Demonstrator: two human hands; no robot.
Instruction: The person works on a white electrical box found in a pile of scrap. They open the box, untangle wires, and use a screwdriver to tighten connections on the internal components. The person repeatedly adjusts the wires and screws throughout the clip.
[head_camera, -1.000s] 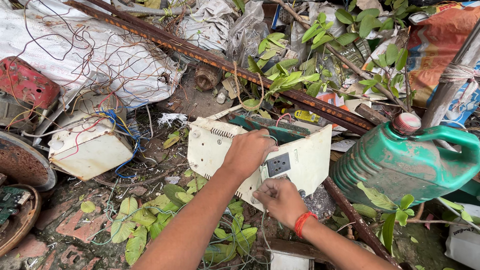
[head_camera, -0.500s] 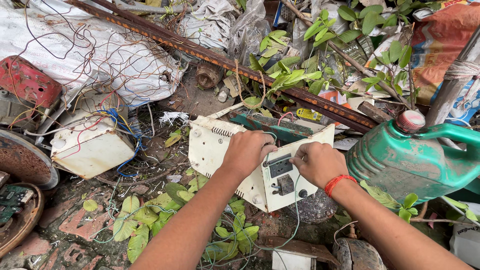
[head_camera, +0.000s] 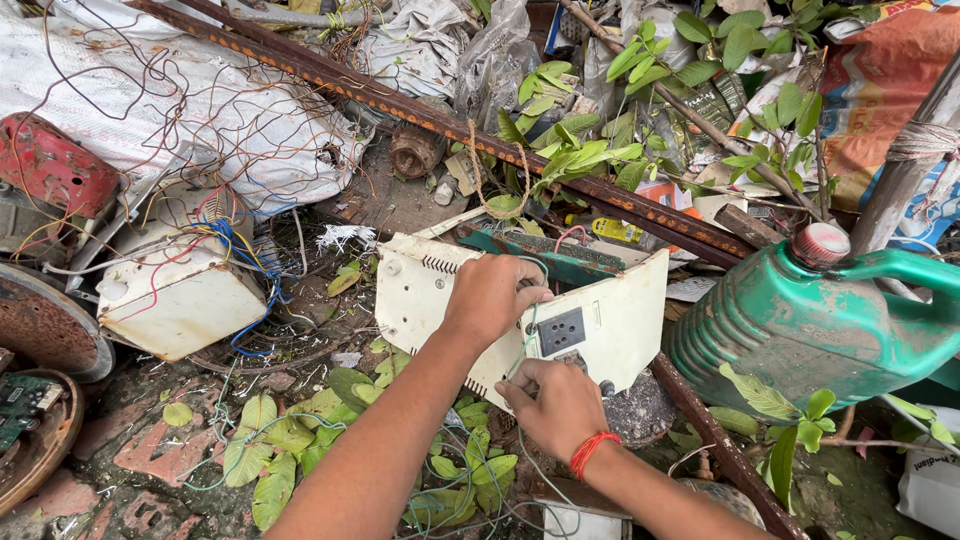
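A dirty white electrical casing (head_camera: 612, 322) with a grey socket on its front panel lies tilted on the ground in the middle. My left hand (head_camera: 492, 292) grips the casing's upper edge. Just below the socket, my right hand (head_camera: 552, 403), with a red thread on the wrist, is closed against the casing's lower front edge; what its fingers pinch is hidden. Thin wires trail down from the casing past my right hand.
A green plastic jug (head_camera: 812, 323) with a red cap lies at right. A white box with tangled coloured wires (head_camera: 180, 290) sits at left. A long rusty iron bar (head_camera: 420, 110) crosses behind. Leafy plants, sacks, rusted discs (head_camera: 35, 325) and scrap surround the spot.
My right hand moved from the casing's right upper side down to its lower front edge. The casing tilted so that its front panel faces up more. My left hand stayed on top.
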